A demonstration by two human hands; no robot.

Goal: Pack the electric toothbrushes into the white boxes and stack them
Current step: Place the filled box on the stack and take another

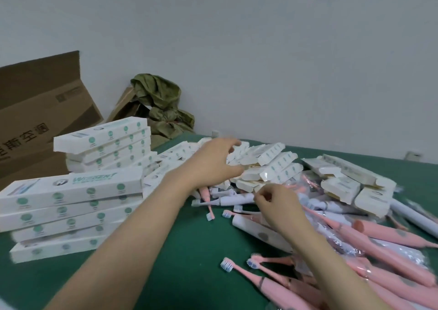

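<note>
A heap of flat white boxes (267, 165) lies at the table's middle back. My left hand (213, 162) hovers over that heap with fingers spread and loosely bent, holding nothing I can see. My right hand (277, 205) is lower, fingers curled, over a white toothbrush (227, 200); whether it grips anything is unclear. Pink toothbrushes (379, 250) pile up at the right. Two stacks of packed white boxes stand at the left: a near stack (71, 210) and a far stack (106, 148).
The green table (184, 250) carries everything. A brown carton (40, 120) stands behind the stacks at the left. A green crumpled bag (163, 105) lies by the wall. More white boxes (350, 184) lie at the right back.
</note>
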